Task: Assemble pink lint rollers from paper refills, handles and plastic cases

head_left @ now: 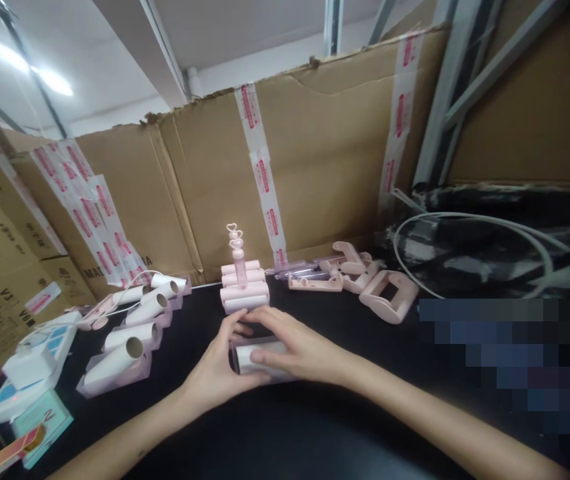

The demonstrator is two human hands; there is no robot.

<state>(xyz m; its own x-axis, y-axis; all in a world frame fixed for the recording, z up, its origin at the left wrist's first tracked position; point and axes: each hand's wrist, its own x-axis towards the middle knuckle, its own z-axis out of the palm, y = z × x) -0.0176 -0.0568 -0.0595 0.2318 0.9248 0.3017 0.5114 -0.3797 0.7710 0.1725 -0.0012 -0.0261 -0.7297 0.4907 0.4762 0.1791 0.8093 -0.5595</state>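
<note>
A white roll in a translucent purplish casing lies low over the black table, with both my hands around it. My left hand is curved about its left end, the thumb along the near side. My right hand grips it from above and the right, fingers over the far side. Just beyond stands a group of pink cylinders with pink heart-shaped pieces sticking up. To the left, several white rolls rest in similar purplish casings. Pink plastic housings lie behind my right hand.
A white and blue power strip with a white adapter, a teal box and an orange-yellow box are at left. Cardboard walls the back. A white cable loops at right.
</note>
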